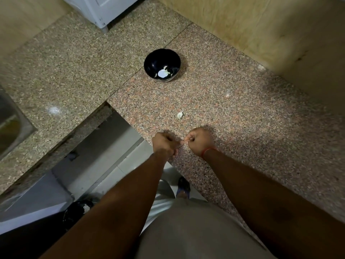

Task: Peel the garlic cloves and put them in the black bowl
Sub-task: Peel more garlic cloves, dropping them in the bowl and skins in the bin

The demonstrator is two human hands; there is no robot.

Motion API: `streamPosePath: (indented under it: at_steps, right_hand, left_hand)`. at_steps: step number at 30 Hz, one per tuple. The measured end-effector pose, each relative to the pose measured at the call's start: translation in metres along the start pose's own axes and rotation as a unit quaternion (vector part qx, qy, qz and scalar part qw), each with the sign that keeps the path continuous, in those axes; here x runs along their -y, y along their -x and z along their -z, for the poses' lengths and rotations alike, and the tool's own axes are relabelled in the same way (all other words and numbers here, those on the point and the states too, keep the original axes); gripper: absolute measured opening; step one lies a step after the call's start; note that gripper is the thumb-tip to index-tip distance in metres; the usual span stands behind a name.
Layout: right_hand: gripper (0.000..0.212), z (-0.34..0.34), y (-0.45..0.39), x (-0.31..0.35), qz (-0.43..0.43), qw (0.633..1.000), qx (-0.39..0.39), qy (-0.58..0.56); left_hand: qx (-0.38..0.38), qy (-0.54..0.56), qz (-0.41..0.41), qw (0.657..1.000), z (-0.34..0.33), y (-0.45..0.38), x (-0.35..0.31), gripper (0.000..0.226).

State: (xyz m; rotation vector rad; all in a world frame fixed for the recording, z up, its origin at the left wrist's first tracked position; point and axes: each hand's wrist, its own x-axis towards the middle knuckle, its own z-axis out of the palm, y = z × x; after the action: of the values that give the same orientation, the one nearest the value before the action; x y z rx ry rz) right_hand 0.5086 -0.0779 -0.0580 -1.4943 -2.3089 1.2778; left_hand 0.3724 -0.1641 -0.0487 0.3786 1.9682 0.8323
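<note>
- Granite counter (233,113), speckled pink and brown, is seen from above, with both hands brought together over its near edge.
- Left hand (165,143) and right hand (198,140) are curled into loose fists, thumbs and forefingers meeting at a single point between them.
- A tiny pale object, pinched at that meeting point, is too small and too hidden to be identified; whether it is a clove or a scrap of skin cannot be told.
- A red thread (208,151) is worn on the right wrist.
- One pale garlic piece (180,114) lies on the counter just beyond the grip, apart from both hands.
- The black bowl (162,58) stands upright well beyond the grip, farther back on the counter, with a few pale pieces gathered in its bottom.
- Another small pale scrap (227,94) is seen beyond the grip and to its right.
- A steel sink (11,120) is set into the counter far to the left of the grip.
- A white appliance (104,10) stands at the far back, behind the bowl.
</note>
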Motion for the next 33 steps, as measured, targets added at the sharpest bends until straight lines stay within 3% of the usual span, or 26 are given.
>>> streamPosePath:
  at_steps: [8,13,18,23,33]
  right_hand:
    - [0.015,0.001,0.002,0.002,-0.085,0.992,0.016,-0.095]
    - [0.017,0.010,0.008,0.010,-0.080,0.984,0.050,-0.150]
    - [0.014,0.015,0.011,0.009,-0.060,0.989,0.019,-0.135]
    - [0.015,0.003,0.009,0.003,-0.046,0.996,-0.019,-0.079]
    - [0.013,0.004,-0.007,-0.004,-0.038,0.998,0.020,-0.043]
  left_hand:
    - [0.038,0.093,-0.032,0.994,-0.002,0.016,-0.001,0.022]
    - [0.050,0.043,-0.063,0.996,0.003,0.013,-0.005,0.026]
    - [0.071,0.045,-0.068,0.994,0.000,0.017,-0.005,0.022]
    - [0.042,0.055,-0.057,0.996,-0.004,0.019,-0.001,0.024]
    - [0.002,0.070,0.003,0.998,-0.004,0.020,-0.006,0.032]
